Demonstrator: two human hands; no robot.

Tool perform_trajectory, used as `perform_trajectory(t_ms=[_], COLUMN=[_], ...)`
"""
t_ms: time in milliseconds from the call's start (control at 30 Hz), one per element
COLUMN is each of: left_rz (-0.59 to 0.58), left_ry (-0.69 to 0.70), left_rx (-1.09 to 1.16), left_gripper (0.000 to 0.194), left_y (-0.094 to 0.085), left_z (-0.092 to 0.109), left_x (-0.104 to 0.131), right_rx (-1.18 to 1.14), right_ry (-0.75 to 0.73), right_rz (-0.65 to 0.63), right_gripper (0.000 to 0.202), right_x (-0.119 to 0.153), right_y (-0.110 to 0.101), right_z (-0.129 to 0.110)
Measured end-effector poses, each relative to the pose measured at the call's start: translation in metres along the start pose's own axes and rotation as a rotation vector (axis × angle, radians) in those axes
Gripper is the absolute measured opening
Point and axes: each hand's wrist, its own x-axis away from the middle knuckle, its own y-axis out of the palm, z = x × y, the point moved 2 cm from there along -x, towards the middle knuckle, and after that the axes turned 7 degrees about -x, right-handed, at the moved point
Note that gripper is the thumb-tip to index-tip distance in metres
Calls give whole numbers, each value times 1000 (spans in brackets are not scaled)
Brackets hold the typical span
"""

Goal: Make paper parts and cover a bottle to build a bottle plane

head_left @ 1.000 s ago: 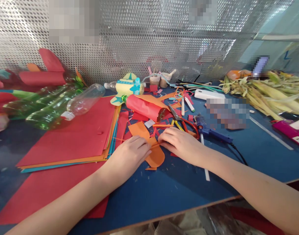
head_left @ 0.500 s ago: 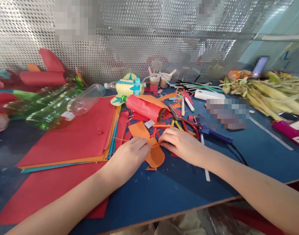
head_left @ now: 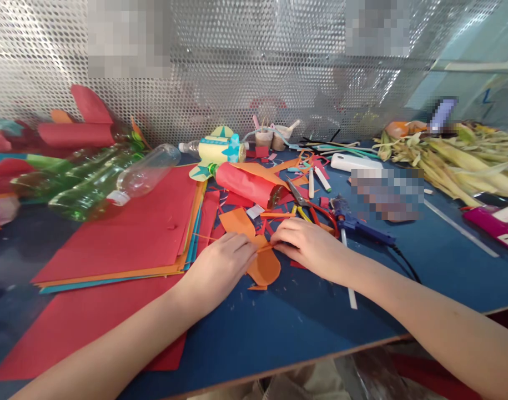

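My left hand (head_left: 225,268) is closed, its fingertips pinching the left end of a thin orange paper strip (head_left: 265,248). My right hand (head_left: 307,243) pinches the other end of that strip. Under and around it lie rounded orange paper cutouts (head_left: 265,270), one toward me and another (head_left: 237,222) just beyond my left fingers. Scissors with red handles (head_left: 316,211) rest past my right hand, beside a blue glue gun (head_left: 362,226). A green bottle wrapped in red paper (head_left: 247,183) lies behind the cutouts. My fingers hide parts of the strip.
Stacked coloured paper (head_left: 124,233) covers the left side, with clear and green plastic bottles (head_left: 147,166) behind. A yellow-wrapped bottle (head_left: 212,150), small cups (head_left: 281,138) and scraps sit farther back. Dried husks (head_left: 449,158) and a magenta power strip (head_left: 493,225) are at right.
Both hands keep the same pinch on the orange strip and have barely moved. The view has shifted very slightly.
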Motion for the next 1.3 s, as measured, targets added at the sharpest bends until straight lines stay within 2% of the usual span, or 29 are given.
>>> perform_trajectory(t_ms=[367, 567, 833, 933, 1033, 1100, 1300], left_rz=[-11, 49, 163, 150, 87, 61, 70], left_ry=[-5, -75, -369, -517, -625, -654, -707], left_rx=[0, 40, 452, 734, 999, 1070, 1079], left_gripper=[24, 21, 15, 13, 19, 22, 18], left_y=[1, -1, -3, 1, 5, 5, 3], left_z=[0, 1, -8, -12, -13, -13, -14], left_x=[-3, -5, -6, -5, -5, -5, -4], right_rx=[113, 123, 176, 208, 205, 190, 182], right_ry=[-40, -68, -68, -74, -67, -58, -95], right_rz=[23, 70, 131, 154, 175, 176, 161], right_gripper=[9, 10, 22, 25, 26, 27, 24], right_x=[0, 2, 1, 1, 2, 3, 4], right_y=[6, 8, 2, -1, -2, -2, -3], right_z=[-1, -1, -8, -10, -11, -11, -13])
